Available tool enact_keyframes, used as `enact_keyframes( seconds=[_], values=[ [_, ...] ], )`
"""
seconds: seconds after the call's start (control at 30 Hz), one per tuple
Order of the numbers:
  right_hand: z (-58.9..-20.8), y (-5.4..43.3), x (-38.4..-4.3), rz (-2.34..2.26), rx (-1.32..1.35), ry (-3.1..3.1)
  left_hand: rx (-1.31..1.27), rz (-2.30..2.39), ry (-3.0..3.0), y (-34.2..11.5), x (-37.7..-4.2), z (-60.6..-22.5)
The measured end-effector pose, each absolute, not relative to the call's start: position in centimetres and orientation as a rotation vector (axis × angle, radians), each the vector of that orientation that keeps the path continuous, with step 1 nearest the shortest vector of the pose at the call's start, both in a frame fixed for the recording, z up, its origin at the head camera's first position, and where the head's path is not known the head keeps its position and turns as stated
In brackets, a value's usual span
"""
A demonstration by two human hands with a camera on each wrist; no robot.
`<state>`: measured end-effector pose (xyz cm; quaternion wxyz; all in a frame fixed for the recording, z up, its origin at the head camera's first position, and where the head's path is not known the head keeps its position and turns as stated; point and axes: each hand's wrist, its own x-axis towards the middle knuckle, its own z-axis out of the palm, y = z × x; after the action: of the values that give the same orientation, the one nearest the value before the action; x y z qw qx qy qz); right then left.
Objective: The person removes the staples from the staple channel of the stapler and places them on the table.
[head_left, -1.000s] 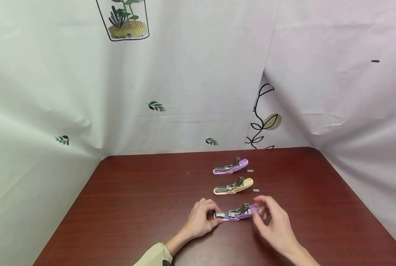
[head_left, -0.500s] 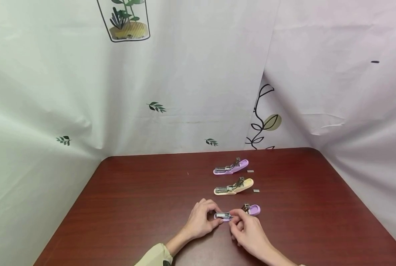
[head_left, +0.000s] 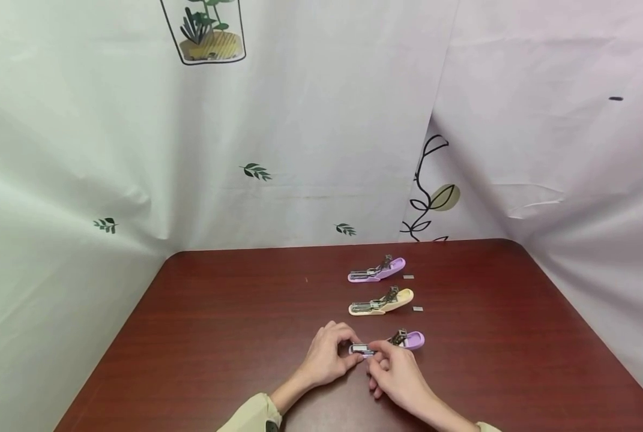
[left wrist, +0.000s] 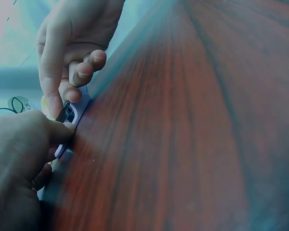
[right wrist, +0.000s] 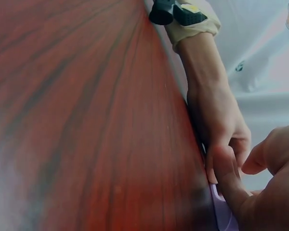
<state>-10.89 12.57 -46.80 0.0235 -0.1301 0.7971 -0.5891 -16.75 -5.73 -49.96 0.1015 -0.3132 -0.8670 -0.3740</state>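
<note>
A purple stapler (head_left: 415, 340), opened out flat with its metal works showing, lies nearest on the table. My left hand (head_left: 325, 355) pinches its left end between thumb and fingers. Over the stapler's middle, my right hand (head_left: 399, 372) has its index finger and thumb closed on the metal rail part, which they mostly cover. A pale strip (head_left: 359, 347) shows in the rail between both hands. In the left wrist view the purple edge (left wrist: 81, 109) appears beneath the fingertips; in the right wrist view, the right thumb (right wrist: 226, 168) hides most of the stapler (right wrist: 222, 211).
A cream stapler (head_left: 406, 297) and another purple stapler (head_left: 397, 265) lie opened farther back in a row. Beside them are small grey staple strips, one near the cream stapler (head_left: 418, 308) and one farther back (head_left: 409, 276). A white printed cloth (head_left: 299, 120) hangs behind the brown table (head_left: 218, 300).
My right hand has moved left from the stapler's right end to its middle, and its fingers have closed there. The left hand keeps its hold at the left end.
</note>
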Motion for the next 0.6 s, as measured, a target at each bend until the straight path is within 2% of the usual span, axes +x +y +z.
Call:
enact_keyframes(
  seconds=[0.33,0.6],
  values=[
    [-46.4,11.8,-11.3,-1.981,-0.177,2.248,-0.938,-1.103,-2.551,-5.7,-16.8,-49.9],
    [-46.4,11.2,-11.6,-1.962,-0.145,2.385,-0.931,-1.116,-2.557,-5.7,-16.7,-49.9]
  ],
)
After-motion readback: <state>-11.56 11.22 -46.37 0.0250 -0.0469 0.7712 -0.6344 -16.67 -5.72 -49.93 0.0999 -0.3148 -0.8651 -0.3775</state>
